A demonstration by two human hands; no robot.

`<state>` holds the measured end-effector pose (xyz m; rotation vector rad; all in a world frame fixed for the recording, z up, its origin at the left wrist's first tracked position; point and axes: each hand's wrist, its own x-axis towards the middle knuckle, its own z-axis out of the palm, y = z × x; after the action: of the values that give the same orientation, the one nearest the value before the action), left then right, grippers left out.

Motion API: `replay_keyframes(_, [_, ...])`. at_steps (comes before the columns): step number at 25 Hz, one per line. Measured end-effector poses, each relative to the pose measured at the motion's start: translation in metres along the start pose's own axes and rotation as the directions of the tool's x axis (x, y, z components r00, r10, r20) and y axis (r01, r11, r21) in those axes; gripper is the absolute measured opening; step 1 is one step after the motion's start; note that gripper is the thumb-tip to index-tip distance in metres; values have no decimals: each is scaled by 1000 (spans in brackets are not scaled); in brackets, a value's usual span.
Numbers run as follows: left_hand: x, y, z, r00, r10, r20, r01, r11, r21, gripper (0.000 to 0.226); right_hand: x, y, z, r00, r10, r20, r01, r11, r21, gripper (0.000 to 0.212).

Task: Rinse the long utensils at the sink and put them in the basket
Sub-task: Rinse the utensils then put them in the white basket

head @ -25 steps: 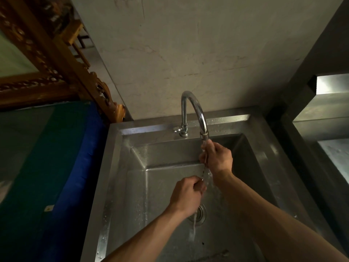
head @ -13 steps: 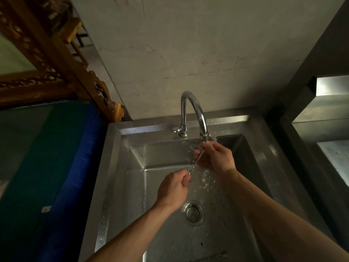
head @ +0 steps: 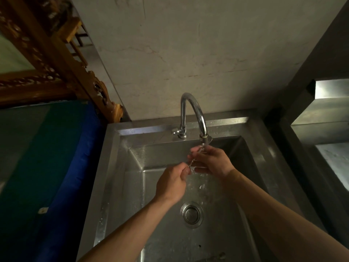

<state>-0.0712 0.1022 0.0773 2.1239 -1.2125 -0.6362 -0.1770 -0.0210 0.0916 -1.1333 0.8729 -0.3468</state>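
Here, both hands work over the stainless-steel sink [head: 113, 167], directly under the spout of the gooseneck faucet [head: 194, 110]. The left hand [head: 171, 183] has its fingers curled, pinching the lower end of a thin metal utensil [head: 191, 163]. The right hand [head: 213, 160] has its fingers closed round the utensil's upper end, just beneath the spout. The utensil slants between the two hands; its exact type cannot be told. Water splashes above the drain strainer [head: 191, 214].
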Motion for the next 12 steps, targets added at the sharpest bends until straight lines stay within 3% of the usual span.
replay_keyframes(2, [5, 4, 0, 999, 34, -27, -35, 999, -33, 16, -1, -4, -3, 1000, -13, -28, 12, 1000, -20, 8])
replay_keyframes(8, [29, 13, -1, 998, 34, -44, -39, 992, -124, 16, 0, -18, -29, 954, -54, -293, 115, 974, 194, 19])
replay_keyframes(12, [43, 27, 4, 996, 49, -75, -57, 992, -109, 16, -5, -20, -31, 964, -66, -259, 103, 986, 133, 16])
